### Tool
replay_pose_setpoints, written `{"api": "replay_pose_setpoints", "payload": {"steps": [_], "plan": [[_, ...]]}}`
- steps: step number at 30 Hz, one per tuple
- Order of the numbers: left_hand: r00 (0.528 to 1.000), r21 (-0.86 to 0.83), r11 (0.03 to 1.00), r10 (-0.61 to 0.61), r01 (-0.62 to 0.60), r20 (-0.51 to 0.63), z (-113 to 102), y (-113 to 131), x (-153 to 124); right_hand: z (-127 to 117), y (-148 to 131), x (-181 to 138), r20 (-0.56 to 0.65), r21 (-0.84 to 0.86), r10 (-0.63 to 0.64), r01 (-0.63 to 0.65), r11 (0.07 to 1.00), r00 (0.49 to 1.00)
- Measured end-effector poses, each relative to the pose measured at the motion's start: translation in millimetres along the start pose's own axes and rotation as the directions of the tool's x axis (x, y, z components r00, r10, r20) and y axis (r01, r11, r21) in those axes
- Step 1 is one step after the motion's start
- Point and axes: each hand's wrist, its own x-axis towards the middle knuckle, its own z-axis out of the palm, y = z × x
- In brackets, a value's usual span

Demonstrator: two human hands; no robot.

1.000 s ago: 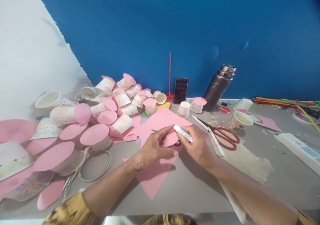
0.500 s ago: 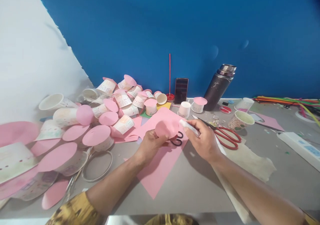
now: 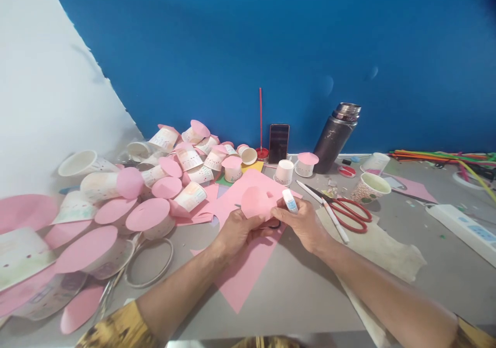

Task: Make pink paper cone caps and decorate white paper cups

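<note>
My left hand (image 3: 237,233) pinches a pink paper disc (image 3: 254,202) by its near edge. In my right hand (image 3: 304,225) is a white glue stick (image 3: 290,202), tilted up between the fingers. The right thumb and fingertips also press on the disc's right edge, close to the left thumb. Beneath both hands lies a larger pink sheet (image 3: 239,280), its near corner pointing toward me. A dark looped object under the disc is mostly hidden. Two small paper cups stand just beyond: a bare upturned one (image 3: 284,172) and a pink-topped one (image 3: 306,164).
Many pink-topped paper cups (image 3: 149,215) crowd the left, by a grey ring (image 3: 149,263). Red-handled scissors (image 3: 352,215) and a white pen (image 3: 335,222) lie right. Behind stand a phone (image 3: 279,143) and dark flask (image 3: 335,139). A power strip (image 3: 463,229) sits far right.
My right hand has moved left with the glue stick, and its fingertips now touch the disc. The glue stick has turned more upright. The left hand keeps hold of the disc.
</note>
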Motion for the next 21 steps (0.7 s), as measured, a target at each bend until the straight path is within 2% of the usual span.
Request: {"api": "replay_pose_setpoints", "payload": {"steps": [3, 6, 8, 15, 21], "plan": [[0.998, 0.092, 0.994, 0.062, -0.059, -0.022, -4.4, 5.6, -1.9, -4.4, -3.5, 0.1, 0.022, -0.070, -0.012, 0.013, 0.997, 1.000], [0.973, 0.258, 0.958, 0.170, -0.126, -0.156, -11.4, 14.9, -2.9, -10.1, -7.5, -1.2, 0.094, -0.120, 0.003, 0.009, 0.993, 0.996], [0.951, 0.377, 0.914, 0.238, -0.150, -0.198, -13.7, 19.3, -2.8, -12.1, -8.9, -2.4, 0.125, -0.139, 0.016, 0.002, 0.990, 0.992], [0.919, 0.558, 0.808, 0.346, -0.188, -0.191, -8.8, 18.3, -2.5, -11.3, -7.0, -3.1, 0.166, -0.173, 0.017, 0.012, 0.985, 0.986], [0.916, 0.596, 0.780, 0.361, -0.194, -0.174, -7.3, 17.9, -2.8, -12.3, -10.4, -5.1, 0.199, -0.244, -0.001, 0.050, 0.968, 0.980]]}}
